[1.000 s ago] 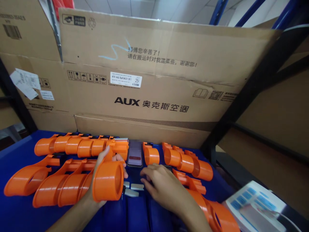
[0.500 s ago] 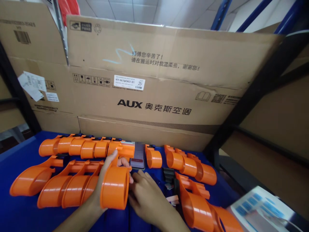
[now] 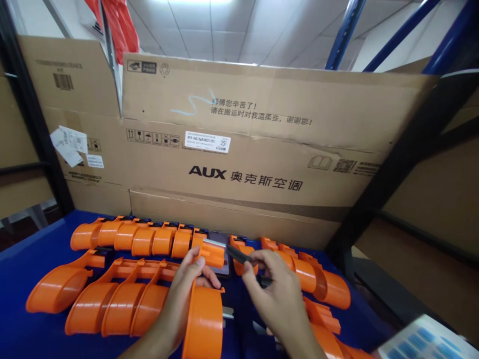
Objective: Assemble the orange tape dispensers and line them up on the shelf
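Observation:
My left hand is wrapped round the handle of an orange plastic tape dispenser. Its wide ring hangs at the bottom, and its upper end carries a toothed metal strip. Between the thumb and fingers of my right hand is a black plastic piece. That piece points left, its tip close to the dispenser's metal-edged end; whether they touch I cannot tell. Another black part shows just under my right fingers.
Orange dispensers with dark ends stand in a back row; more lie front left and right. A phone lies behind my hands. Cardboard walls the blue table's back. A white-and-blue box sits lower right.
My right hand has risen from low beside the dispenser and moved right, now showing the black piece. The dispenser in my left hand has shifted right and down in view; the camera tilted up.

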A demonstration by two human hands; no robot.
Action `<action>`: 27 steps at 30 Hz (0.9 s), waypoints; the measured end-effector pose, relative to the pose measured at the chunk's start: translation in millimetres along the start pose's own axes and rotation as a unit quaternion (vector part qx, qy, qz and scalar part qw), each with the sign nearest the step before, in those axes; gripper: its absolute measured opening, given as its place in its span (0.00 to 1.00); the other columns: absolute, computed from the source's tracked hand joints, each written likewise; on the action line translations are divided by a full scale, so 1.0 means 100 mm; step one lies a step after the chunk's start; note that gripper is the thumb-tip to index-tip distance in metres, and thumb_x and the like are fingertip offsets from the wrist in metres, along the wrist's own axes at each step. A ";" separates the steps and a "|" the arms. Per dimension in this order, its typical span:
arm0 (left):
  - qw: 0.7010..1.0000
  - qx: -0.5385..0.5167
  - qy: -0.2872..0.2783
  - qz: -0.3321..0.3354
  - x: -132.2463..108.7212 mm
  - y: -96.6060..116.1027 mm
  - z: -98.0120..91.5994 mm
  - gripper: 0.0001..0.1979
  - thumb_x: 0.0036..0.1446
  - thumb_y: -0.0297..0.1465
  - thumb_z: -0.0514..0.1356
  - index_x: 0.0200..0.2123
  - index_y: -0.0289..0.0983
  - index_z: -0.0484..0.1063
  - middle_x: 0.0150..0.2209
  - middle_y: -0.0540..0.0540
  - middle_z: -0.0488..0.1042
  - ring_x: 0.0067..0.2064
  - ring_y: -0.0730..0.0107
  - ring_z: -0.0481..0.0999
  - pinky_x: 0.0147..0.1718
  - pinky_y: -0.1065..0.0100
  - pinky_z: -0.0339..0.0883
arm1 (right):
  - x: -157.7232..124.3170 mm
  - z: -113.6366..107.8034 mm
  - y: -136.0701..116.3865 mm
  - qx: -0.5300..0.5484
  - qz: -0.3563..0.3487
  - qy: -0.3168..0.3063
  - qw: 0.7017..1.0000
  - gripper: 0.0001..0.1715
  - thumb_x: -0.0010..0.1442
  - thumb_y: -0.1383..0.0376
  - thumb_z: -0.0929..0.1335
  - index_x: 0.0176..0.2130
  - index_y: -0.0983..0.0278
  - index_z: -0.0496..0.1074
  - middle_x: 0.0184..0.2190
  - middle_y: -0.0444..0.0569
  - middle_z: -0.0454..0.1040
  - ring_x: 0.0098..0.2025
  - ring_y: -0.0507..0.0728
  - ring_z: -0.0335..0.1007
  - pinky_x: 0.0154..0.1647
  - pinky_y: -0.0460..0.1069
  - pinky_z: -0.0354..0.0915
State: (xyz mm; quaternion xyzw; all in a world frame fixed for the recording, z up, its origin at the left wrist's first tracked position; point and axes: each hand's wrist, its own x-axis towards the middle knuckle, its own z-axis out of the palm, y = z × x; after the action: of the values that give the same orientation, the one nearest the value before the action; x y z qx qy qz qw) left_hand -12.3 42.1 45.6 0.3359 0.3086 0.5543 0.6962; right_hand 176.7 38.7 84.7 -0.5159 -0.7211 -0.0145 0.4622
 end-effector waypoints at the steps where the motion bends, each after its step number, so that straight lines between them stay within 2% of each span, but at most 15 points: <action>1: 1.000 0.011 0.006 0.017 -0.01 -0.03 0.01 0.24 0.55 0.48 0.65 0.49 0.40 0.68 0.25 0.51 0.79 0.23 0.68 0.75 0.23 0.71 0.66 | 0.01 -0.03 0.02 0.000 -0.006 0.039 0.999 0.01 0.63 0.65 0.67 0.37 0.60 0.70 0.32 0.47 0.74 0.36 0.59 0.70 0.39 0.53 0.64; 3: 0.998 0.047 0.006 0.048 -0.03 -0.07 0.02 0.25 0.58 0.46 0.64 0.53 0.40 0.66 0.28 0.50 0.79 0.24 0.70 0.75 0.26 0.72 0.66 | 0.02 -0.07 0.02 -0.001 -0.029 0.081 0.996 0.02 0.64 0.65 0.68 0.39 0.60 0.71 0.33 0.48 0.74 0.37 0.60 0.70 0.40 0.53 0.65; 4: 0.996 0.065 0.001 0.059 -0.04 -0.08 0.03 0.25 0.60 0.45 0.64 0.55 0.40 0.65 0.29 0.50 0.80 0.25 0.71 0.75 0.27 0.72 0.67 | 0.02 -0.08 0.01 0.002 -0.044 0.082 0.996 0.02 0.64 0.65 0.68 0.39 0.60 0.71 0.34 0.48 0.74 0.38 0.60 0.70 0.41 0.54 0.65; 9: 0.993 0.112 -0.014 0.047 -0.09 -0.13 0.04 0.24 0.63 0.41 0.61 0.59 0.39 0.63 0.32 0.49 0.79 0.30 0.69 0.78 0.33 0.70 0.69 | 0.00 -0.06 -0.05 0.038 -0.115 -0.005 0.993 0.06 0.65 0.67 0.68 0.44 0.61 0.71 0.40 0.50 0.74 0.44 0.60 0.70 0.47 0.56 0.66; 15: 0.995 0.075 -0.057 0.020 -0.10 -0.12 0.07 0.18 0.63 0.39 0.60 0.53 0.40 0.64 0.33 0.49 0.79 0.26 0.65 0.81 0.28 0.66 0.71 | -0.03 -0.02 -0.04 0.048 -0.107 -0.051 0.992 0.10 0.66 0.67 0.68 0.48 0.61 0.73 0.43 0.52 0.74 0.47 0.61 0.70 0.49 0.57 0.66; 20: 0.998 0.035 -0.047 -0.029 -0.11 -0.06 0.11 0.15 0.61 0.34 0.61 0.49 0.40 0.65 0.32 0.50 0.79 0.27 0.63 0.83 0.28 0.65 0.74 | -0.01 -0.03 0.00 0.076 -0.107 -0.077 0.988 0.18 0.67 0.65 0.68 0.56 0.57 0.72 0.50 0.52 0.75 0.54 0.62 0.70 0.55 0.58 0.65; 22: 0.998 0.034 -0.044 -0.029 -0.11 -0.06 0.11 0.12 0.60 0.33 0.61 0.47 0.39 0.66 0.31 0.51 0.79 0.26 0.64 0.82 0.27 0.66 0.74 | 0.01 -0.04 0.02 0.083 -0.076 -0.077 0.991 0.18 0.69 0.64 0.65 0.57 0.57 0.71 0.51 0.52 0.76 0.54 0.62 0.71 0.55 0.57 0.66; 24: 0.999 0.031 -0.031 -0.022 -0.10 -0.06 0.10 0.10 0.60 0.33 0.61 0.44 0.39 0.66 0.30 0.52 0.78 0.25 0.66 0.81 0.26 0.67 0.73 | 0.02 -0.06 0.06 0.044 -0.025 -0.083 0.995 0.14 0.70 0.64 0.63 0.52 0.59 0.73 0.46 0.52 0.78 0.48 0.61 0.74 0.49 0.55 0.68; 27: 0.999 0.029 -0.012 -0.010 -0.10 -0.06 0.09 0.09 0.60 0.34 0.62 0.41 0.40 0.66 0.29 0.52 0.78 0.23 0.69 0.79 0.25 0.69 0.72 | -0.02 -0.10 0.10 -0.085 0.022 -0.169 0.982 0.08 0.66 0.65 0.65 0.37 0.60 0.74 0.32 0.49 0.78 0.35 0.59 0.74 0.36 0.52 0.65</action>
State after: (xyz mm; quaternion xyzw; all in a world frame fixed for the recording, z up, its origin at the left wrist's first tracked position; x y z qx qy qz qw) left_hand -3.4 29.7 46.4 0.3599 0.3194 0.5339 0.6953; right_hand 190.9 36.8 84.0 -0.5639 -0.7736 0.0215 0.2881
